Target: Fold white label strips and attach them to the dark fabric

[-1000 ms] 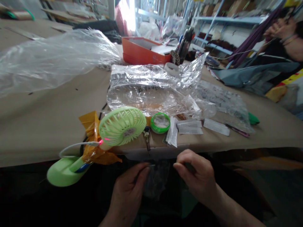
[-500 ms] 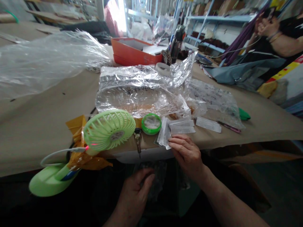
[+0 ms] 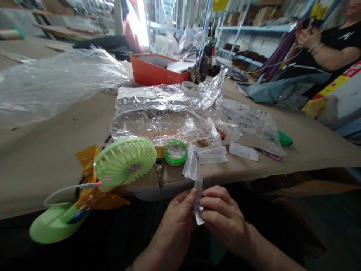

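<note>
A narrow whitish label strip (image 3: 198, 183) stands roughly upright between my two hands, just off the table's front edge. My left hand (image 3: 177, 222) pinches it from the left, thumb on its face. From the right, the closed fingers of my right hand (image 3: 225, 214) hold the same strip. Whether clear plastic lies around or behind it, I cannot tell. On the table beyond, a fanned stack of printed label strips (image 3: 190, 162) lies beside more white strips (image 3: 213, 155). A round green-rimmed tub (image 3: 175, 153) with whitish contents sits left of them.
A green fan (image 3: 125, 162) with taped stand is at the left edge, near a small pointed tool (image 3: 160, 172). Clear plastic bags (image 3: 158, 116), a tape roll (image 3: 190, 89) and an orange box (image 3: 158, 73) lie further back. Another person's hands (image 3: 308, 37) hold a dark device.
My right hand has drawn back from the label stack with a strip. My left hand has risen to meet it, and both now hold the strip. The camera view has shifted slightly.
</note>
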The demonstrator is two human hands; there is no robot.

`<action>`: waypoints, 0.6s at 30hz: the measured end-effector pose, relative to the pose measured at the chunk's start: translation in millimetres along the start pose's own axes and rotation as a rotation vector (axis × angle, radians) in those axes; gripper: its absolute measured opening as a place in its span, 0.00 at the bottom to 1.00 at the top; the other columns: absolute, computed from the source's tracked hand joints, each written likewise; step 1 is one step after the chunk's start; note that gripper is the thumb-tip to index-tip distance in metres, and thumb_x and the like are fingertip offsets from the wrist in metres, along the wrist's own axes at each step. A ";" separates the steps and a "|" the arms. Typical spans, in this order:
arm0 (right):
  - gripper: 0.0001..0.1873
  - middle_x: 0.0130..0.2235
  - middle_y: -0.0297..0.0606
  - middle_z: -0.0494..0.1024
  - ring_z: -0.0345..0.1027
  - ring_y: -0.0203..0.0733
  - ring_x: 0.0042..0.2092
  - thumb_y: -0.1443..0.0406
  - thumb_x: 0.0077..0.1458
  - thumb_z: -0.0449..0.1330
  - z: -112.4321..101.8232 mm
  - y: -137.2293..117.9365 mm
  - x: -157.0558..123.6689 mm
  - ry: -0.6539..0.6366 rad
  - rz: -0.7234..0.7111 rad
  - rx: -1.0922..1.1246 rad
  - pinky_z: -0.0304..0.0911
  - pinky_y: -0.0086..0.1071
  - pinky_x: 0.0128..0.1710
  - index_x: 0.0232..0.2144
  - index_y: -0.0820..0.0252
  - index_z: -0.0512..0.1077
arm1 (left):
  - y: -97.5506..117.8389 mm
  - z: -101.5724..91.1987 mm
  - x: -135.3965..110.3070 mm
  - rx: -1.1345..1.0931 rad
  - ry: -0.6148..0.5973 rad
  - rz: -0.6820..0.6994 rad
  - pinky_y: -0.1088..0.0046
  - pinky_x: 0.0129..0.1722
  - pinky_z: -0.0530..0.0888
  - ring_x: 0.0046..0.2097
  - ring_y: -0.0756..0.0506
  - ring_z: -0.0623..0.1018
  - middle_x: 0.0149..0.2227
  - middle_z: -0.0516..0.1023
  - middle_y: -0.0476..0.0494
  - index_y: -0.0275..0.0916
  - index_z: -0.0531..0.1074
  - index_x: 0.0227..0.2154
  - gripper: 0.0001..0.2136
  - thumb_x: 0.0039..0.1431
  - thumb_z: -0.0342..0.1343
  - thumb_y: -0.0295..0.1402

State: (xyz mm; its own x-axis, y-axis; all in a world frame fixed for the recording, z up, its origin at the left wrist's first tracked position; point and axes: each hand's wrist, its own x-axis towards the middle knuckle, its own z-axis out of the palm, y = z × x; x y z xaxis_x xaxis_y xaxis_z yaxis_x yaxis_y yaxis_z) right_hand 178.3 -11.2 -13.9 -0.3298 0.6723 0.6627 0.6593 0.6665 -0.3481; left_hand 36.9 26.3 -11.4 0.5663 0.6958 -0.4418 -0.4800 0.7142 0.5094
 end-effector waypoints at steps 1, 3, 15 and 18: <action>0.06 0.35 0.38 0.78 0.69 0.42 0.42 0.72 0.57 0.55 -1.1 -3.4 -0.8 -0.017 -0.008 0.004 0.67 0.40 0.45 0.33 0.60 0.72 | -1.1 0.6 1.7 -0.008 0.014 -0.002 0.81 0.25 0.68 0.26 0.54 0.73 0.26 0.76 0.47 0.32 0.76 0.29 0.07 0.52 0.61 0.33; 0.05 0.35 0.39 0.78 0.70 0.41 0.41 0.71 0.58 0.56 -4.6 -3.2 0.3 -0.031 -0.013 0.007 0.67 0.39 0.45 0.34 0.61 0.72 | -3.0 0.1 4.1 -0.011 0.053 0.001 0.83 0.23 0.66 0.24 0.55 0.72 0.24 0.75 0.48 0.32 0.76 0.28 0.06 0.50 0.63 0.31; 0.19 0.50 0.48 0.73 0.62 0.56 0.51 0.59 0.57 0.57 -17.9 54.9 20.7 -0.239 0.260 -0.569 0.60 0.51 0.50 0.49 0.63 0.69 | -10.9 -7.1 2.2 0.224 0.246 -0.073 0.75 0.26 0.73 0.24 0.49 0.77 0.24 0.80 0.43 0.33 0.76 0.31 0.10 0.48 0.64 0.33; 0.09 0.44 0.43 0.77 0.66 0.49 0.47 0.64 0.58 0.57 -19.0 55.2 15.6 -0.144 0.213 -0.509 0.63 0.44 0.48 0.40 0.60 0.73 | -9.3 -4.7 0.5 0.229 0.247 -0.085 0.75 0.26 0.73 0.25 0.49 0.77 0.25 0.80 0.41 0.32 0.75 0.32 0.09 0.49 0.62 0.33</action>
State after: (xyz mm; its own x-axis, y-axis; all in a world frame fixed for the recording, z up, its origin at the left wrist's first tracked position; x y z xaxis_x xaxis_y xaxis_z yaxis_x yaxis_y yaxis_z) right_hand 222.4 30.0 -10.2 -0.2195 0.8357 0.5035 0.9520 0.2964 -0.0769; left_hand 38.4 20.3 -19.9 0.4049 0.6517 -0.6413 -0.2594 0.7544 0.6029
